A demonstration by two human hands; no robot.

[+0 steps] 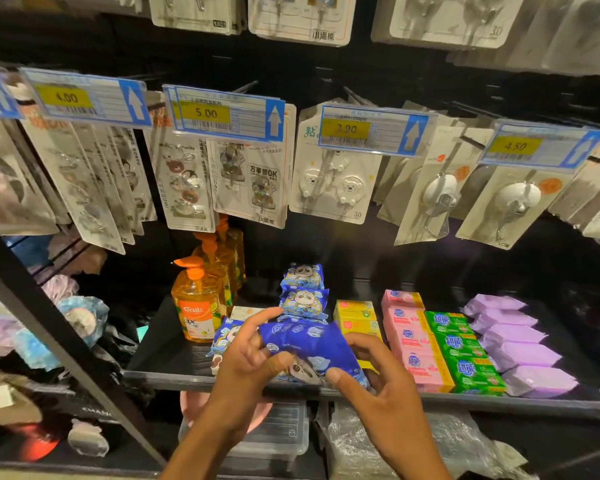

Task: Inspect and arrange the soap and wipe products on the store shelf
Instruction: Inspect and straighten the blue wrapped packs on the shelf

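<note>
The orange soap bottle (196, 306) stands upright. Right of it, the left hand (246, 355) and right hand (378, 372) pinch a tilted blue wipe pack (309, 342). Panda wipe packs (303, 303) lie there too, further back. Further right sit yellow soap boxes (355, 318), pink soap bars (413, 341), green soap bars (465, 351) and purple wipe packs (516, 344).

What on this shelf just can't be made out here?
Head view:
1. The blue pack: label partly covered by the left hand and right hand, which grip it.
2. The yellow boxes: front ones hidden behind the pack.
3. The price tags: small print blurred.
4. The hook cards at top: cut off by the upper edge.
</note>
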